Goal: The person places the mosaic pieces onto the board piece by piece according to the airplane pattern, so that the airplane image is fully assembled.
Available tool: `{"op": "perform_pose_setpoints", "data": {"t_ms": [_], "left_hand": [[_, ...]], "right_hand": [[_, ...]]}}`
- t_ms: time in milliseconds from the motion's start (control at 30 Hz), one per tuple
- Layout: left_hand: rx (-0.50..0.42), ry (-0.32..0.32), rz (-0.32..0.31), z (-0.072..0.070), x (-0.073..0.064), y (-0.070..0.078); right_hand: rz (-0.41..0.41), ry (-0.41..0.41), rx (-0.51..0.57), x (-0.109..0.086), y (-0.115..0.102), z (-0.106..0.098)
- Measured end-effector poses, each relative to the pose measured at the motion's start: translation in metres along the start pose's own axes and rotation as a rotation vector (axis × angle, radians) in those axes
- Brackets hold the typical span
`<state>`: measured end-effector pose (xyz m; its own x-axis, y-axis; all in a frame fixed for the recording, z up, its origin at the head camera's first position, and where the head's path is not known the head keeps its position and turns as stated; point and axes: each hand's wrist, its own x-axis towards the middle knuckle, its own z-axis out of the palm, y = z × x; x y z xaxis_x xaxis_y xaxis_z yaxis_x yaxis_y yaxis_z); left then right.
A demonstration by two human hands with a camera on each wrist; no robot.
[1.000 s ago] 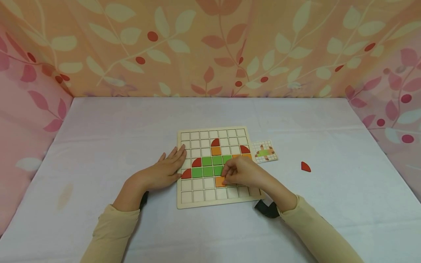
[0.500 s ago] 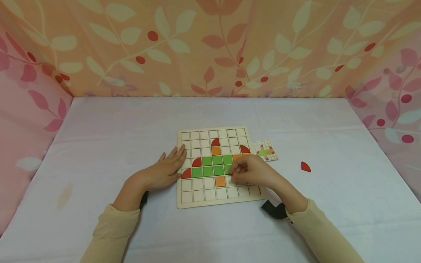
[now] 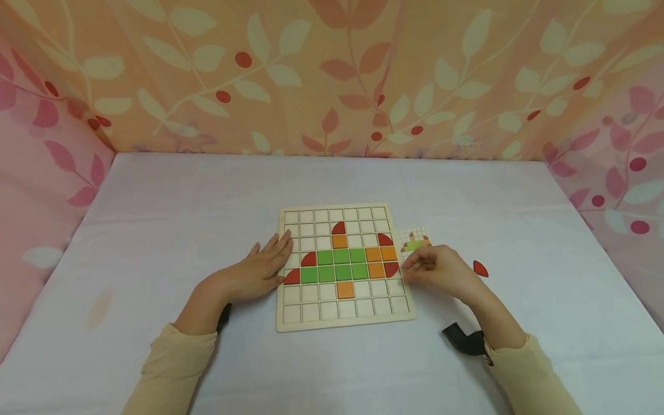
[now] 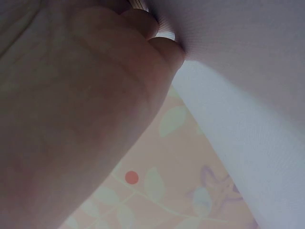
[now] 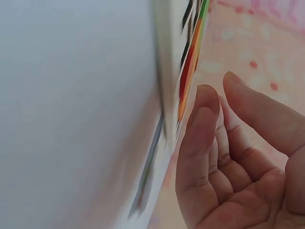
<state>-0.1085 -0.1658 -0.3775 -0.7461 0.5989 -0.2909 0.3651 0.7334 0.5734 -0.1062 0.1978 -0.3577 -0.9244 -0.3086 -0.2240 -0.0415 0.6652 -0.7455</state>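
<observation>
A pale wooden grid board (image 3: 279,314) lies flat on the table. My left hand (image 3: 254,272) rests at its left edge with straight fingers, the fingertips on the rim. Green squares (image 3: 342,272) fill the board's middle, with orange squares (image 3: 376,270) to their right and another orange square (image 3: 344,290) below. Red quarter-circle tiles (image 3: 309,259) sit around them. Just off the right edge is my right hand (image 3: 438,271), its fingers loosely bent and the thumb apart from them; in the right wrist view, nothing is between them (image 5: 238,162).
Partly behind my right hand lies a small pattern card (image 3: 422,235) beside the board. One loose red quarter-circle tile (image 3: 480,269) is on the white tablecloth to the right of that hand. Leaf-patterned curtains (image 3: 332,75) stand behind and at both sides.
My right hand has moved right from the lower orange square, off the board. This uncovers the orange squares and a red tile at the board's right. My left hand stays in place.
</observation>
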Motion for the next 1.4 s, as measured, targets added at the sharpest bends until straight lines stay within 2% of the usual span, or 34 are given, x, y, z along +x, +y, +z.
{"op": "perform_pose_setpoints", "data": {"t_ms": [167,500,767,1100,1267,1400], "left_hand": [[-0.002,-0.003,0.004,0.001,0.000,0.001],[0.002,0.003,-0.001,-0.001,-0.002,0.000],[-0.013,0.005,0.006,-0.001,-0.001,-0.001],[-0.010,0.002,0.006,0.000,0.000,-0.001],[-0.008,0.005,0.008,0.000,0.000,-0.001],[0.000,0.004,0.010,0.000,0.000,-0.001]], "right_hand": [[0.036,0.050,-0.021,-0.010,0.014,-0.016],[0.059,0.083,-0.078,-0.017,0.038,-0.054],[0.155,0.100,-0.149,-0.025,0.052,-0.078],[0.211,0.117,-0.206,-0.033,0.074,-0.093],[0.209,0.102,-0.191,-0.030,0.080,-0.093],[0.178,0.104,-0.174,-0.029,0.081,-0.089]]}}
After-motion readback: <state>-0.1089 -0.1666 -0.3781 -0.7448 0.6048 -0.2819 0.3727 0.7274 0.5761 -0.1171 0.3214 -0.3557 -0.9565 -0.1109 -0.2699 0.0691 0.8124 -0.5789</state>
